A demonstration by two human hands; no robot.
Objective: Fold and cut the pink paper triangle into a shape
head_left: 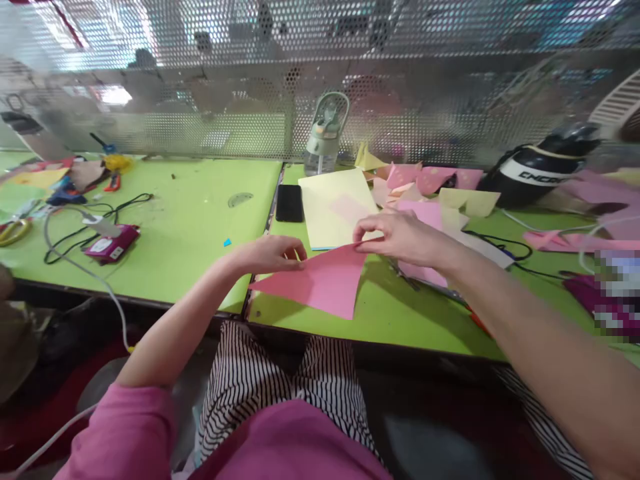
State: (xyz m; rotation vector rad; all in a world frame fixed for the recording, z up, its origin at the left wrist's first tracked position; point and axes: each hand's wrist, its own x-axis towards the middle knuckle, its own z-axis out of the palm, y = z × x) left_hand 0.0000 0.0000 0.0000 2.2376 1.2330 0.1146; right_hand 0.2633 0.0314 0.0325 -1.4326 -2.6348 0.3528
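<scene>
From the head view, I had the pink paper (pixel 325 283) at the near edge of the green tabletop (pixel 425 320), in front of the seated person. Its near corner pointed toward the lap and a narrow tip reached left across the table seam. My right hand (pixel 395 233) had the far right part of its upper edge pinched between thumb and fingertips. My left hand (pixel 275 253) was at the same edge farther left, fingers curled and fingertips at the paper; I could not tell whether they gripped it or only rested there.

As for progress, the paper had a roughly three-cornered outline, which I judged might come from a diagonal fold, but I could make out no crease or second layer. Beyond my right hand lay folded pink pieces (pixel 435 180) and a folded yellow piece (pixel 470 200), so I took some shaping to be already done on those. How much was left on the paper in hand, I could not tell.

Just beyond it lay a pale yellow sheet (pixel 330 193), with a smartphone (pixel 289 203) beside it and a clear-bodied drink bottle (pixel 323 143) standing behind.
</scene>
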